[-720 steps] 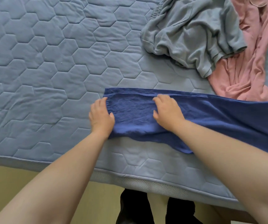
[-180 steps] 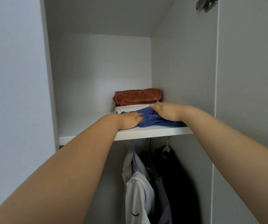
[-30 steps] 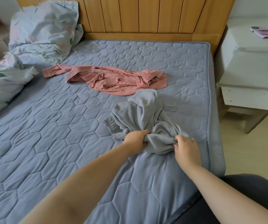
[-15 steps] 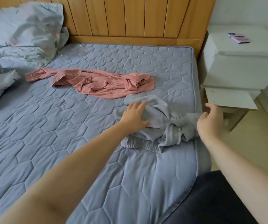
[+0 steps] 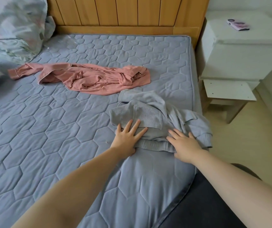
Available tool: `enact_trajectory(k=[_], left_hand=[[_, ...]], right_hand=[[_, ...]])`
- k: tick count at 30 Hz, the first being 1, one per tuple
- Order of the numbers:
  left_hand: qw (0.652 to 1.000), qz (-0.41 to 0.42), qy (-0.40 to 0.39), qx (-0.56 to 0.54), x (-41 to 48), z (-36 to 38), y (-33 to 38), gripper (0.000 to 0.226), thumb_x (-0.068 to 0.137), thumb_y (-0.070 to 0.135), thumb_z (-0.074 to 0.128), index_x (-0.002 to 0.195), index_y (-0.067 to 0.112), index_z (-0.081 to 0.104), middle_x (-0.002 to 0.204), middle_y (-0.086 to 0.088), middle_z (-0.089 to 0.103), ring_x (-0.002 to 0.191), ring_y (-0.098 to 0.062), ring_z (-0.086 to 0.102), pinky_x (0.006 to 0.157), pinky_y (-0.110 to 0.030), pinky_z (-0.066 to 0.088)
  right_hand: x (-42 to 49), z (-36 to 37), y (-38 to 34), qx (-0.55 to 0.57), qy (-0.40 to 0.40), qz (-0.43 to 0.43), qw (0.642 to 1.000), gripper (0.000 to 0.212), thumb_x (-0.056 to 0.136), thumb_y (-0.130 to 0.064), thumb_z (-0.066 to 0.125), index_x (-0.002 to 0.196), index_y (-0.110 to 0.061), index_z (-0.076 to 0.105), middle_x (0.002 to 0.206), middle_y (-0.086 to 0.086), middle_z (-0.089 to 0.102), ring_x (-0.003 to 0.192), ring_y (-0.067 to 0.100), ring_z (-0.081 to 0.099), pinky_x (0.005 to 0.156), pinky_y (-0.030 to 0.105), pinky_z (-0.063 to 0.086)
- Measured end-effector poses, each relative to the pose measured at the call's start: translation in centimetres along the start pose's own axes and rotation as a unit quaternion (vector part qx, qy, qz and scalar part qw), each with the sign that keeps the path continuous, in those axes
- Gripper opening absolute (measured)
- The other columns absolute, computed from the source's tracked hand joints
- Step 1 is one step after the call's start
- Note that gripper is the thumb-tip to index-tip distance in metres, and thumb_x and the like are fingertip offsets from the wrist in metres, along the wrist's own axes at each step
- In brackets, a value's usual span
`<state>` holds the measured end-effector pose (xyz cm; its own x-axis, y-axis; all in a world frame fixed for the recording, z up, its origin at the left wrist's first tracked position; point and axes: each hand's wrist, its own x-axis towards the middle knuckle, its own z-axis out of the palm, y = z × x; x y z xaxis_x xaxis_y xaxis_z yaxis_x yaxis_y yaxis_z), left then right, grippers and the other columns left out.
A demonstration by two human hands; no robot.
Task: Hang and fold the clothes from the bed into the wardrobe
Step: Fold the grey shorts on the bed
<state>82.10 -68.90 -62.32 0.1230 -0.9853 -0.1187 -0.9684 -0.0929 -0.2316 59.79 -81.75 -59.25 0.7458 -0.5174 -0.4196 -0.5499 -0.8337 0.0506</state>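
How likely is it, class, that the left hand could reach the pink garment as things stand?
Probably yes. The left hand rests flat on the grey garment, holding nothing, and nothing blocks the way to the pink garment beyond it.

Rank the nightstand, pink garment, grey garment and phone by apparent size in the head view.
1. nightstand, largest.
2. grey garment and pink garment: they look about alike, and the grey one lies nearer the camera, so unranked.
3. phone, clearly smallest.
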Motion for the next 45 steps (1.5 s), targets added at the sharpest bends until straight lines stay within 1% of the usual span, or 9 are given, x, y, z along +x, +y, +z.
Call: enact_trajectory(k=[5, 9, 14, 17, 23, 27, 32, 40, 45], left_hand=[[0.998, -0.035, -0.014, -0.041, 1.1, -1.3, 1.1, 0.086, 0.080, 0.025, 0.065, 0.149, 0.032, 0.014, 0.150, -0.006, 0.024, 0.127, -0.032, 0.032, 0.094, -0.044, 0.042], [0.961, -0.114, 0.006, -0.253, 3.2, -5.4, 0.8, 0.051, 0.087, 0.016, 0.047, 0.136, 0.029, 0.044, 0.122, -0.003, 0.060, 0.104, -0.027, 0.054, 0.079, -0.034, 0.046], [0.732, -0.191, 0.007, -0.654, 6.1, -13.7, 0.9, 0.031, 0.091, 0.007, 0.043, 0.100, 0.021, 0.069, 0.103, -0.008, 0.069, 0.092, -0.025, 0.064, 0.074, -0.032, 0.053], [0.664, -0.181, -0.011, -0.725, 7.4, -18.7, 1.2, 0.023, 0.089, 0.006, 0.046, 0.080, 0.019, 0.064, 0.080, -0.009, 0.065, 0.055, -0.016, 0.057, 0.044, -0.018, 0.044], [0.755, -0.168, 0.127, -0.621, 7.9, -26.0, -1.7, 0.028, 0.085, -0.003, 0.042, 0.075, 0.016, 0.059, 0.062, -0.001, 0.053, 0.053, -0.014, 0.046, 0.045, -0.021, 0.036], [0.863, -0.182, 0.244, -0.404, 6.8, -31.0, -4.8, 0.023, 0.075, -0.003, 0.043, 0.063, 0.013, 0.056, 0.061, -0.004, 0.052, 0.063, -0.024, 0.050, 0.051, -0.025, 0.036], [0.909, -0.232, 0.279, -0.205, 4.0, -37.1, -8.6, 0.022, 0.079, 0.001, 0.045, 0.073, 0.013, 0.062, 0.067, -0.003, 0.058, 0.059, -0.021, 0.053, 0.048, -0.024, 0.039], [0.854, -0.361, 0.246, -0.282, -0.9, -39.9, -13.2, 0.016, 0.090, 0.013, 0.048, 0.077, 0.008, 0.056, 0.073, -0.009, 0.061, 0.062, -0.023, 0.061, 0.049, -0.026, 0.046], [0.693, -0.361, 0.224, -0.582, -3.5, -40.6, -14.1, 0.010, 0.092, 0.006, 0.047, 0.085, 0.002, 0.053, 0.069, -0.014, 0.062, 0.049, -0.021, 0.062, 0.034, -0.021, 0.044]], right_hand=[[0.0, -1.1, -1.2, 0.008, 0.077, 0.036, 0.996, 0.030, 0.091, 0.003, 0.040, 0.116, -0.011, 0.050, 0.135, 0.012, 0.045, 0.126, 0.027, 0.043, 0.086, 0.039, 0.044], [0.4, -4.8, -1.3, 0.123, 0.146, 0.095, 0.977, 0.014, 0.093, -0.005, 0.038, 0.100, -0.011, 0.049, 0.102, 0.012, 0.059, 0.093, 0.031, 0.057, 0.063, 0.034, 0.035], [-0.3, -11.4, 0.5, 0.311, 0.234, 0.157, 0.908, 0.020, 0.096, -0.013, 0.039, 0.080, -0.020, 0.047, 0.094, 0.013, 0.059, 0.091, 0.033, 0.057, 0.067, 0.034, 0.036], [-1.8, -15.2, 2.8, 0.406, 0.315, 0.179, 0.839, 0.024, 0.098, -0.013, 0.041, 0.110, -0.012, 0.062, 0.118, 0.016, 0.063, 0.111, 0.034, 0.057, 0.082, 0.033, 0.041], [-6.6, -22.7, 6.6, 0.335, 0.467, 0.188, 0.797, 0.022, 0.093, -0.008, 0.046, 0.073, -0.019, 0.047, 0.075, 0.003, 0.052, 0.079, 0.029, 0.053, 0.056, 0.029, 0.034], [-9.4, -27.6, 6.9, 0.181, 0.485, 0.172, 0.838, 0.019, 0.087, 0.007, 0.042, 0.094, -0.005, 0.054, 0.104, 0.014, 0.053, 0.087, 0.035, 0.053, 0.065, 0.037, 0.040], [-12.8, -31.2, 7.1, 0.036, 0.489, 0.166, 0.856, 0.020, 0.082, 0.015, 0.042, 0.084, -0.005, 0.041, 0.102, 0.017, 0.041, 0.076, 0.032, 0.046, 0.059, 0.039, 0.034], [-17.4, -33.3, 9.0, 0.154, 0.422, 0.347, 0.823, 0.016, 0.088, 0.000, 0.048, 0.097, -0.002, 0.060, 0.108, 0.018, 0.060, 0.098, 0.036, 0.059, 0.069, 0.034, 0.044], [-18.2, -36.1, 7.1, 0.555, 0.436, 0.280, 0.651, 0.013, 0.090, 0.001, 0.048, 0.078, -0.002, 0.052, 0.067, 0.019, 0.062, 0.042, 0.027, 0.056, 0.026, 0.021, 0.037]])
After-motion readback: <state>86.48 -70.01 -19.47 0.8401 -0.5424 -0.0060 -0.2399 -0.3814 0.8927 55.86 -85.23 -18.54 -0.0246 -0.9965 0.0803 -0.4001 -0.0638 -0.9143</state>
